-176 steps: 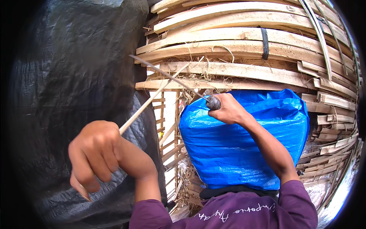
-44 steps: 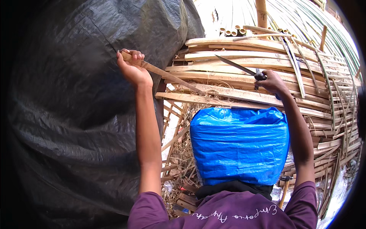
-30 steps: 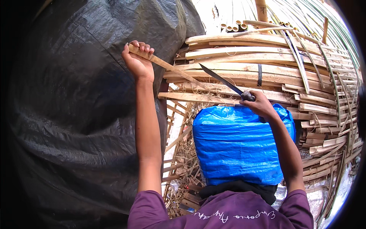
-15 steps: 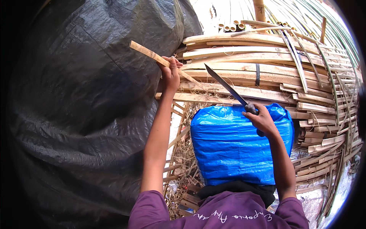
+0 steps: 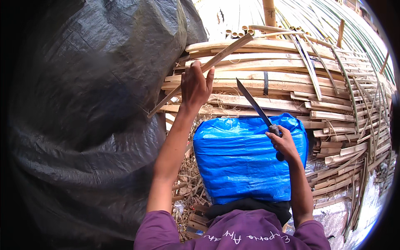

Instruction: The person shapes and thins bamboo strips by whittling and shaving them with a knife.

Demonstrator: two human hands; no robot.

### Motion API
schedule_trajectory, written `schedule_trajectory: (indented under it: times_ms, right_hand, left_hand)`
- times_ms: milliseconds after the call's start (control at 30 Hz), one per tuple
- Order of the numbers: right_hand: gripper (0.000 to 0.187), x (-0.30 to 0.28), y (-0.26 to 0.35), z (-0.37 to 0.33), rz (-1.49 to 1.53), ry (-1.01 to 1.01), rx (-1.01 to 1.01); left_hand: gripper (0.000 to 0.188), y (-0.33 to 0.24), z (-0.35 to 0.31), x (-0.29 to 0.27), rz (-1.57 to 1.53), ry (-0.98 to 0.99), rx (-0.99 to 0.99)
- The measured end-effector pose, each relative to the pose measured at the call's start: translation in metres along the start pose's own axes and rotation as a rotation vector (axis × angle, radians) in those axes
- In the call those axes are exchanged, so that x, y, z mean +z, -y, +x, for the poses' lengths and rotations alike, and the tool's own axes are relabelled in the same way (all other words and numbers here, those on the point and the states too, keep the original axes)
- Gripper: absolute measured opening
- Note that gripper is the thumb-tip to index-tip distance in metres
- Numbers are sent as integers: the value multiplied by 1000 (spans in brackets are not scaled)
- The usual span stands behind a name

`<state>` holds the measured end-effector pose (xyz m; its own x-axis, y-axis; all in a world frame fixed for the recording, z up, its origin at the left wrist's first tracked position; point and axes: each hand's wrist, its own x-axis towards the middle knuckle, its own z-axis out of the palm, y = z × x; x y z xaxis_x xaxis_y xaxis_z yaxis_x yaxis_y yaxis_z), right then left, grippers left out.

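Observation:
A narrow bamboo strip [image 5: 227, 51] is gripped near its middle by my left hand [image 5: 195, 85], raised in front of the stacked strips. It slants from lower left, beside the black sheet, to upper right. My right hand [image 5: 284, 141] is wrapped round the dark handle of a long knife [image 5: 255, 103]. The dark blade points up and to the left, apart from the bamboo strip. Below both hands, a blue plastic sheet [image 5: 246, 162] covers my lap.
Split bamboo pieces [image 5: 266, 80] lie stacked ahead, and more shorter ones [image 5: 348, 152] pile up at the right. A large black tarpaulin [image 5: 87, 125] bulges along the left. An upright bamboo post [image 5: 269, 14] stands at the back. Shavings [image 5: 189, 177] litter the ground left of the blue sheet.
My left hand has turned the bamboo strip, which now slants up to the right instead of up to the left. The knife stays in my right hand, its blade slightly steeper. The view has shifted right.

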<state>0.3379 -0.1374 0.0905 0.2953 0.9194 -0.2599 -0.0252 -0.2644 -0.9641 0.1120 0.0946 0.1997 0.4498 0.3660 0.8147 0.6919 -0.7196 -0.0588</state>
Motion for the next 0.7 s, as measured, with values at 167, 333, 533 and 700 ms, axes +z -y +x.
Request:
schedule_trajectory:
  times_ms: [167,333,533,700]
  right_hand:
    - [27,-5,-10,-3,-16,-10,18]
    - [26,-9,-19,-7,3,-32,-20]
    - [27,-8,-38,-4,-89,-135,-48]
    - [25,8,-32,-8,-82,-133,-98]
  left_hand:
    - [35,-5,-12,10,-19,165,-76]
    - [32,4,-32,12,115,362,-130]
    - [33,22,-59,3,411,657,-77]
    - [29,21,-94,19,563,715,7]
